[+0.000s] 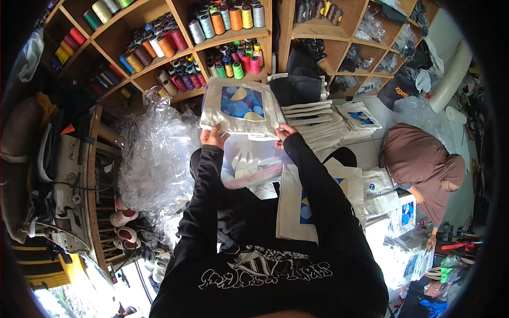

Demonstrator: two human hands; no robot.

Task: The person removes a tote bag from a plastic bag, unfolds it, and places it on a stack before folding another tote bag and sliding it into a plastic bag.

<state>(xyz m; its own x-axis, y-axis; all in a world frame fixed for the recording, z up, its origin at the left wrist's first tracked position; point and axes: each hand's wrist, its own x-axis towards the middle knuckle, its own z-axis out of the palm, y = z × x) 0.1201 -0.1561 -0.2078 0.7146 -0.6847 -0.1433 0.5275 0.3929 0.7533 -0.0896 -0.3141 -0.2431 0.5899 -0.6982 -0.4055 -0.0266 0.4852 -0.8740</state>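
Observation:
A folded cream canvas bag (212, 114) with a blue and yellow printed panel is held up in front of me. My left hand (213, 137) is closed on its near left corner, thumb on top. The near right corner is pinched by my right hand (286, 133). A small label shows along the near edge between the hands. Below the bag sits a translucent plastic tub (233, 169) with pale items inside. Another cream bag (289, 212) with a similar print lies by my right forearm, which partly covers it.
Ahead stand wooden shelves (228, 42) with thread spools. Stacked canvas bags (313, 124) lie front right, clear plastic wrapping (156, 159) is heaped left, and a sewing machine (71, 180) stands farther left. A person in brown (421, 156) works at right over bags.

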